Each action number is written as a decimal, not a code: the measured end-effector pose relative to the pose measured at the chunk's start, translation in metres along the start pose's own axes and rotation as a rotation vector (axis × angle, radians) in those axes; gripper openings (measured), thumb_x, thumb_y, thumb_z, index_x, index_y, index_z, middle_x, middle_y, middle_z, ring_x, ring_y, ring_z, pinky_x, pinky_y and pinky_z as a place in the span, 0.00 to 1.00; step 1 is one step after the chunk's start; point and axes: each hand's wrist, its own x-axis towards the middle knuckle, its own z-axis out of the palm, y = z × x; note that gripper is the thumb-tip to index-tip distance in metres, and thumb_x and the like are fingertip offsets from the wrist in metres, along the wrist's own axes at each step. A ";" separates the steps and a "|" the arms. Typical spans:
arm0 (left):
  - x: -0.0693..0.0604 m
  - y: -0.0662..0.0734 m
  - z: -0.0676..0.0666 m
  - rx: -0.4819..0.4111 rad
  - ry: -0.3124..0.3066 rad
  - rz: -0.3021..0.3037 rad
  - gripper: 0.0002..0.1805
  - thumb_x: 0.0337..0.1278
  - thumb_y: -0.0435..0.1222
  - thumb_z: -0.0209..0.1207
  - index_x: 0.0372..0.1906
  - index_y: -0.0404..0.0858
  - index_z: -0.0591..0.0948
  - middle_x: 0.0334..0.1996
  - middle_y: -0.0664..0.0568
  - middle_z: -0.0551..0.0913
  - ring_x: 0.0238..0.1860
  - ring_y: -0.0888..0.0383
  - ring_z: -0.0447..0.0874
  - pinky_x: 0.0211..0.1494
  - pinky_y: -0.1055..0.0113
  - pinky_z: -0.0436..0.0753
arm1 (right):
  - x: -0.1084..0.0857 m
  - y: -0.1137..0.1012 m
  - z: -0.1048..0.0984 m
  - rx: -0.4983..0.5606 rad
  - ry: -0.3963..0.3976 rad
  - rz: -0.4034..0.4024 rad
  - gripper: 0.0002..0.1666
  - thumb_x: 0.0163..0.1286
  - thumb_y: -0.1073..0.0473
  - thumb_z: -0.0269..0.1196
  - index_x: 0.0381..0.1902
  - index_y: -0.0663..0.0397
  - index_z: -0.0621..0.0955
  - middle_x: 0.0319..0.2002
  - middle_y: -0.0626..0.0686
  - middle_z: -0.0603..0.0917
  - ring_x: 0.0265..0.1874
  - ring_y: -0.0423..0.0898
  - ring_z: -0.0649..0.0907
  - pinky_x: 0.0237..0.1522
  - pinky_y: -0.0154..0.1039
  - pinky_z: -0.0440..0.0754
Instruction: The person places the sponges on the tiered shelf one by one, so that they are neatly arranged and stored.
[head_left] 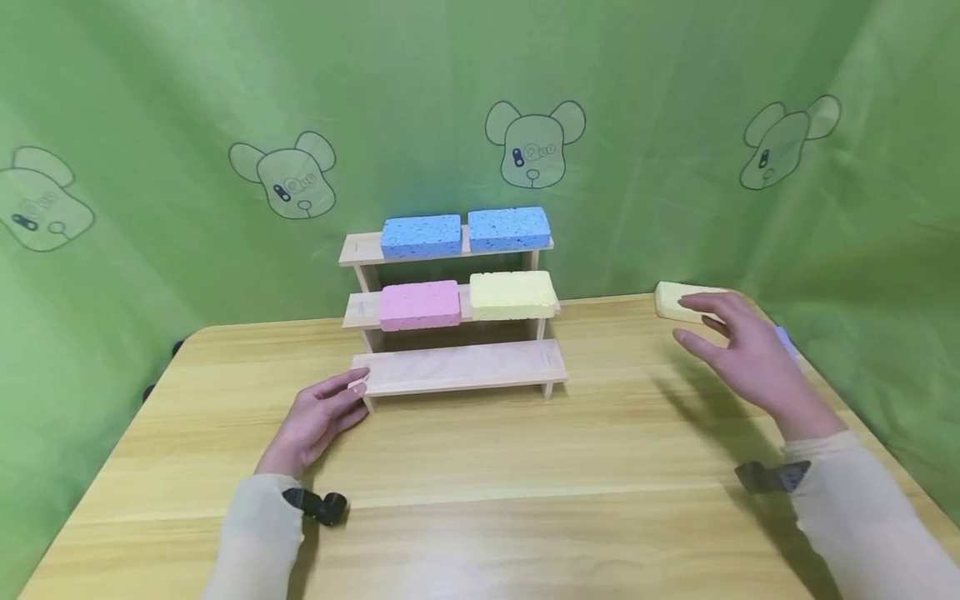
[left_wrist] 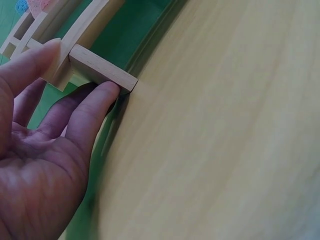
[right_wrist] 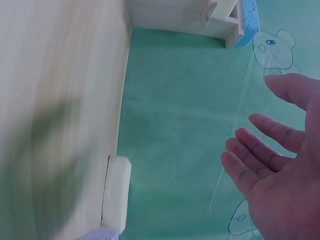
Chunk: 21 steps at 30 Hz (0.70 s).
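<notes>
While the left hand (head_left: pixel 318 421) grips the rack (head_left: pixel 457 367), the right hand (head_left: pixel 746 350) hangs free near a loose sponge (head_left: pixel 672 297)

Clock bearings as in the head view.

Loose sponge: one, pale yellow. Lies at the far edge of the surface (head_left: pixel 562 500), at 3 o'clock from the rack. Long axis roughly 9 to 3 o'clock, along that edge; part hidden behind the fingers.

Right hand: unladen, fingers loosely bent and parted, touching nothing in the right wrist view. Plainly the nearer hand; the loose sponge bears between 10 and 11 o'clock from it. In judgement, any grasp would turn on this bearing, fingers set across the long axis.

Left hand: grasping the rack's lowest tier at its 9 o'clock end, thumb against the shelf, a finger at the leg. Loose sponge well apart, between 2 and 3 o'clock.

Rack: one, wooden, three-tiered. Top tier, two blue sponges (head_left: pixel 421 237); middle tier, a pink sponge (head_left: pixel 420 304) at 9 o'clock, a yellow sponge (head_left: pixel 513 294) at 3 o'clock.

Lilac item (head_left: pixel 787 340): one, at 3 o'clock from the right hand, mostly covered; kind cannot be told.

Backdrop: green cloth (head_left: pixel 420 92), printed.
</notes>
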 end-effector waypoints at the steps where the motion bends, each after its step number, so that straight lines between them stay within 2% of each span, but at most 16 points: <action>1: 0.000 0.000 0.000 -0.005 -0.001 -0.002 0.25 0.65 0.29 0.60 0.65 0.29 0.72 0.71 0.39 0.61 0.56 0.50 0.78 0.62 0.57 0.78 | -0.002 0.002 -0.002 -0.007 0.004 0.007 0.28 0.69 0.57 0.66 0.62 0.63 0.74 0.61 0.59 0.72 0.61 0.61 0.70 0.66 0.31 0.68; 2: 0.000 -0.001 0.000 -0.009 -0.001 -0.003 0.25 0.65 0.29 0.60 0.65 0.29 0.72 0.71 0.39 0.61 0.56 0.50 0.78 0.62 0.57 0.78 | -0.003 0.005 -0.003 -0.013 0.008 0.015 0.28 0.69 0.56 0.66 0.62 0.62 0.74 0.61 0.60 0.71 0.61 0.62 0.70 0.66 0.34 0.68; 4: 0.000 -0.001 0.000 -0.011 -0.001 -0.002 0.25 0.65 0.29 0.60 0.65 0.29 0.73 0.71 0.40 0.61 0.56 0.51 0.79 0.62 0.57 0.78 | -0.007 0.009 -0.006 -0.034 0.006 0.042 0.29 0.69 0.55 0.66 0.63 0.62 0.74 0.61 0.61 0.71 0.60 0.65 0.70 0.65 0.53 0.70; 6: 0.000 0.000 0.000 -0.010 -0.002 0.001 0.25 0.65 0.29 0.60 0.65 0.29 0.72 0.71 0.40 0.61 0.56 0.51 0.78 0.62 0.58 0.78 | -0.011 0.013 -0.010 -0.051 0.008 0.072 0.30 0.70 0.53 0.65 0.64 0.63 0.73 0.61 0.64 0.70 0.57 0.67 0.70 0.57 0.67 0.69; 7: 0.000 0.000 0.000 -0.008 -0.001 0.003 0.25 0.65 0.29 0.60 0.66 0.29 0.72 0.71 0.40 0.61 0.56 0.51 0.78 0.62 0.58 0.78 | -0.013 0.015 -0.012 -0.058 0.010 0.089 0.30 0.70 0.53 0.64 0.64 0.63 0.72 0.61 0.66 0.69 0.55 0.68 0.70 0.52 0.66 0.73; 11: -0.001 0.002 0.000 -0.004 -0.005 0.008 0.27 0.65 0.29 0.60 0.67 0.28 0.70 0.72 0.40 0.60 0.58 0.50 0.78 0.62 0.58 0.77 | -0.022 0.027 -0.020 -0.073 0.046 0.164 0.32 0.72 0.52 0.62 0.65 0.66 0.70 0.62 0.72 0.66 0.53 0.70 0.68 0.44 0.62 0.71; 13: 0.000 0.002 0.000 -0.003 -0.007 0.006 0.27 0.64 0.29 0.61 0.67 0.28 0.69 0.72 0.40 0.60 0.58 0.49 0.77 0.62 0.58 0.77 | -0.027 0.034 -0.025 -0.078 0.065 0.206 0.33 0.72 0.51 0.62 0.66 0.67 0.70 0.64 0.73 0.63 0.56 0.72 0.66 0.48 0.66 0.69; 15: 0.000 0.002 0.001 -0.002 -0.010 0.003 0.28 0.64 0.29 0.61 0.67 0.28 0.69 0.72 0.40 0.60 0.58 0.49 0.77 0.62 0.58 0.77 | -0.032 0.043 -0.031 -0.091 0.078 0.242 0.34 0.72 0.50 0.61 0.66 0.69 0.69 0.65 0.75 0.62 0.58 0.75 0.63 0.52 0.73 0.63; 18: 0.000 0.002 0.002 -0.001 -0.002 -0.001 0.28 0.64 0.29 0.61 0.67 0.28 0.69 0.72 0.40 0.60 0.58 0.49 0.77 0.62 0.59 0.78 | -0.039 0.056 -0.039 -0.128 0.072 0.310 0.37 0.73 0.47 0.59 0.68 0.69 0.67 0.67 0.77 0.58 0.62 0.78 0.58 0.58 0.77 0.55; 21: 0.000 0.002 0.003 -0.001 0.002 -0.002 0.27 0.64 0.29 0.61 0.67 0.28 0.70 0.72 0.40 0.60 0.58 0.50 0.77 0.61 0.59 0.78 | -0.045 0.067 -0.045 -0.163 0.050 0.382 0.42 0.73 0.43 0.58 0.70 0.70 0.63 0.68 0.78 0.55 0.64 0.79 0.55 0.58 0.78 0.53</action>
